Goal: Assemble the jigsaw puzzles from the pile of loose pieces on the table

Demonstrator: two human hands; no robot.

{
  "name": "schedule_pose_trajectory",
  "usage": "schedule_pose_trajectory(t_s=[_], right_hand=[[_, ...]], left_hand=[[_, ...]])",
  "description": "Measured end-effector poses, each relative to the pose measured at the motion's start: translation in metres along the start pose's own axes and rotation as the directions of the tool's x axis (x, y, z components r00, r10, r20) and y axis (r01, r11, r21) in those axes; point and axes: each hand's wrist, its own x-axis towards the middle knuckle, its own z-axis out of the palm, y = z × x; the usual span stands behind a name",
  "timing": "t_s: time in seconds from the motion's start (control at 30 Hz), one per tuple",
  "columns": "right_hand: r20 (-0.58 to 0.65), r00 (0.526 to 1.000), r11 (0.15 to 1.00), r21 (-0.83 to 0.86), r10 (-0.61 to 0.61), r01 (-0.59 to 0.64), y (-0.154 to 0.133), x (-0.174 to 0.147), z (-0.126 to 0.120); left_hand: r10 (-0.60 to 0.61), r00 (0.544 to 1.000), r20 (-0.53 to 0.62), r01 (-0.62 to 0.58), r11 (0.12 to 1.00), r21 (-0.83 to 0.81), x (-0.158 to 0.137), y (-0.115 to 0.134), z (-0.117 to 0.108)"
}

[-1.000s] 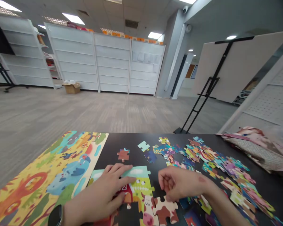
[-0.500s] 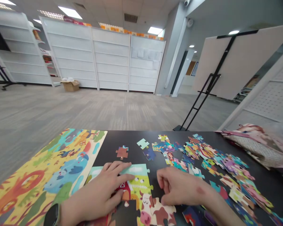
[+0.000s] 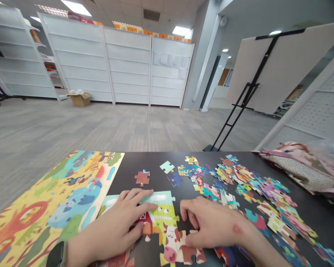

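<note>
My left hand (image 3: pixel 119 224) lies flat and spread over a partly joined jigsaw puzzle (image 3: pixel 163 213) with sky, grass and a red barn. A cow's-head puzzle piece (image 3: pixel 171 241) sits at its lower right, joined to a brown-and-white cow-body piece (image 3: pixel 187 254). My right hand (image 3: pixel 211 222) is over that cow-body piece, its thumb resting on it. The fingers of this hand are curled but apart from the thumb, with nothing between them. Dark table shows in a gap below the barn. My left wrist wears a dark watch (image 3: pixel 56 254).
A reddish-brown piece (image 3: pixel 142 178) and a pale blue piece (image 3: pixel 167 167) lie beyond the puzzle. Many loose pieces (image 3: pixel 249 178) spread across the table's right side. A colourful animal picture sheet (image 3: pixel 72 196) covers the left. A patterned bag (image 3: pixel 303 163) rests at the far right.
My right hand has shifted slightly left, its thumb now further over the cow-body piece. The left hand stays on the puzzle. The whole view has shifted a little.
</note>
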Motion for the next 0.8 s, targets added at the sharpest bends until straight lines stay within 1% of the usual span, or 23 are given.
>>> schedule_pose_trajectory(t_s=[0.1, 0.17, 0.27, 0.33, 0.4, 0.43, 0.5, 0.57, 0.6, 0.67, 0.8], right_hand=[[0.034, 0.999, 1.000, 0.015, -0.015, 0.015, -0.004, -0.001, 0.001], [0.055, 0.997, 0.998, 0.012, -0.061, 0.060, -0.006, -0.001, 0.004], [0.040, 0.989, 0.990, -0.001, -0.143, 0.143, -0.007, -0.003, 0.010], [0.028, 0.989, 0.989, 0.011, -0.146, 0.146, -0.008, -0.005, 0.011], [0.070, 0.989, 0.989, 0.072, -0.133, 0.128, -0.011, -0.006, 0.007], [0.106, 0.983, 0.983, 0.125, -0.147, 0.134, -0.013, -0.007, 0.004], [0.145, 0.963, 0.950, 0.254, -0.226, 0.185, -0.015, -0.006, -0.003], [0.120, 0.949, 0.906, 0.352, -0.291, 0.234, -0.015, -0.003, -0.006], [0.083, 0.953, 0.891, 0.385, -0.292, 0.240, -0.013, -0.001, -0.006], [0.013, 0.971, 0.858, 0.469, -0.241, 0.207, -0.010, 0.003, -0.004], [-0.058, 0.990, 0.727, 0.674, -0.125, 0.131, -0.007, -0.003, 0.006]], left_hand=[[0.003, 1.000, 0.002, -0.003, 1.000, 0.006, 0.000, -0.001, 0.001], [0.003, 1.000, 0.006, -0.003, 1.000, 0.003, 0.000, -0.002, 0.002], [0.000, 1.000, 0.005, 0.000, 1.000, 0.002, 0.001, -0.003, 0.002], [0.002, 1.000, 0.002, -0.002, 1.000, 0.003, 0.001, -0.003, 0.002], [0.000, 1.000, 0.005, 0.000, 1.000, 0.003, 0.000, -0.003, 0.002], [-0.003, 1.000, 0.008, 0.003, 1.000, 0.002, 0.000, -0.003, 0.002], [-0.005, 1.000, 0.013, 0.005, 1.000, 0.001, 0.000, -0.003, 0.002], [-0.003, 1.000, 0.016, 0.003, 1.000, -0.001, 0.000, -0.003, 0.003], [0.000, 1.000, 0.015, 0.000, 1.000, -0.002, 0.000, -0.003, 0.003], [0.002, 1.000, 0.011, -0.001, 1.000, -0.008, 0.000, -0.003, 0.003], [0.017, 1.000, -0.022, -0.017, 1.000, -0.009, -0.001, -0.004, 0.003]])
